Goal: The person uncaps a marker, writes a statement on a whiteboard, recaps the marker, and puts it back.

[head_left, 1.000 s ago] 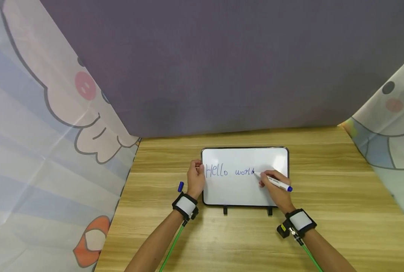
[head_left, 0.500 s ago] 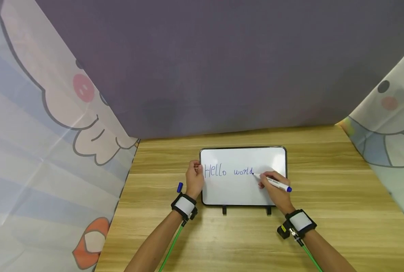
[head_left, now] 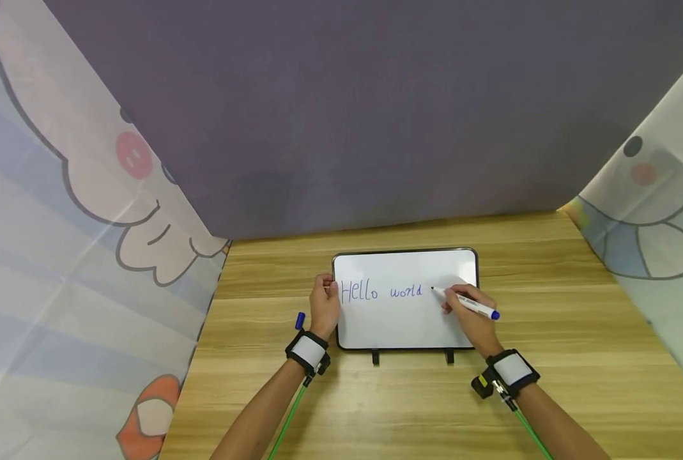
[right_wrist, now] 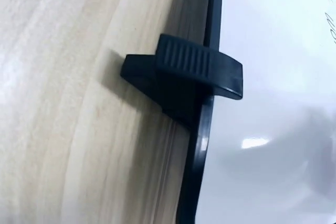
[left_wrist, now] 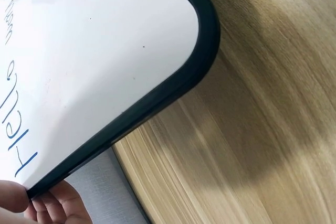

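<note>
A white board with a black frame (head_left: 399, 329) stands on the table, with "Hello world" (head_left: 381, 291) handwritten in blue across it. My left hand (head_left: 324, 306) grips its left edge. In the left wrist view, the thumb (left_wrist: 13, 195) lies on the front and the fingers (left_wrist: 60, 205) curl behind the frame. My right hand (head_left: 476, 326) pinches a white marker (head_left: 475, 305) with a blue end. The marker's dark tip is just right of the "d"; whether it touches the board I cannot tell. Its blue cap (head_left: 300, 320) lies beside my left wrist.
Two black feet (head_left: 449, 356) support the board's lower edge; one foot (right_wrist: 197, 66) shows closely in the right wrist view. Wood-grain tabletop (head_left: 387, 409) surrounds the board. A grey panel (head_left: 347, 128) rises behind, with cartoon-printed sheets (head_left: 76, 268) at the sides.
The marker tip has moved off the "d" to its right, with my right hand shifting slightly right. My left hand keeps its grip on the board's edge. The head view has shifted a little.
</note>
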Demonstrator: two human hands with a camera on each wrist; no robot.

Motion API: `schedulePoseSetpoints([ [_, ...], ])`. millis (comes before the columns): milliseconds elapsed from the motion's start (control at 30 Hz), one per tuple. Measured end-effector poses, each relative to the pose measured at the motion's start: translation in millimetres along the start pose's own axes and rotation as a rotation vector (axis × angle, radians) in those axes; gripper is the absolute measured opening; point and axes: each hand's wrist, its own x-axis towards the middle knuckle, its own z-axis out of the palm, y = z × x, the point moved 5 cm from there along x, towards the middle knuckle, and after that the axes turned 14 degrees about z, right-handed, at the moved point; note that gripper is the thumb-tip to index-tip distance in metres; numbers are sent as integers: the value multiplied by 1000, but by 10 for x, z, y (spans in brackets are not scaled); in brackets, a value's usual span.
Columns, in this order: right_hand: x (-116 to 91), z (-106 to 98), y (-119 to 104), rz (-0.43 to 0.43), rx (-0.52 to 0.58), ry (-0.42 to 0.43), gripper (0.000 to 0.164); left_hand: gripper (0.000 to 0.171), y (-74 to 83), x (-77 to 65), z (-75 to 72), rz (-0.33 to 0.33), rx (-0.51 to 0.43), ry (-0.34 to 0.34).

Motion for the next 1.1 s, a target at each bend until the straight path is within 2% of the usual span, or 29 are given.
schedulePoseSetpoints([
  [67,41,-5,71,-1,-9,6,9,13,-6,-2,-1,23,-10,8],
  [100,94,-13,183,-29,-2,12,9,13,-15,-1,3,26,-12,10],
  [167,201,-30,403,-75,9,24,8,13,-32,2,16,12,-5,5],
  [200,219,-36,422,-91,12,27,8,13,-33,2,20,3,-3,3],
  [233,228,-41,423,-104,13,28,8,14,-42,4,23,-26,-3,-9],
  [300,233,-48,403,-134,22,24,7,15,-44,5,28,-45,7,-19],
  [400,141,-39,150,-109,9,8,8,15,-29,7,24,-43,14,-20],
  [467,145,-35,173,-108,12,4,8,15,-31,9,26,-45,13,-18],
  [533,184,-33,278,-137,77,-33,8,15,-32,13,30,-47,12,-17],
  [700,218,-28,385,-158,114,-39,10,15,-31,19,36,-47,5,-21],
  [767,187,-27,318,-127,50,0,10,15,-29,17,34,-46,6,-23],
  [833,173,-26,275,-107,32,9,11,15,-25,14,28,-44,9,-25],
  [1000,171,-17,260,-80,17,13,11,16,-33,17,25,-54,14,-30],
  [1100,198,-10,342,-99,47,3,10,16,-42,30,25,-58,15,-32],
])
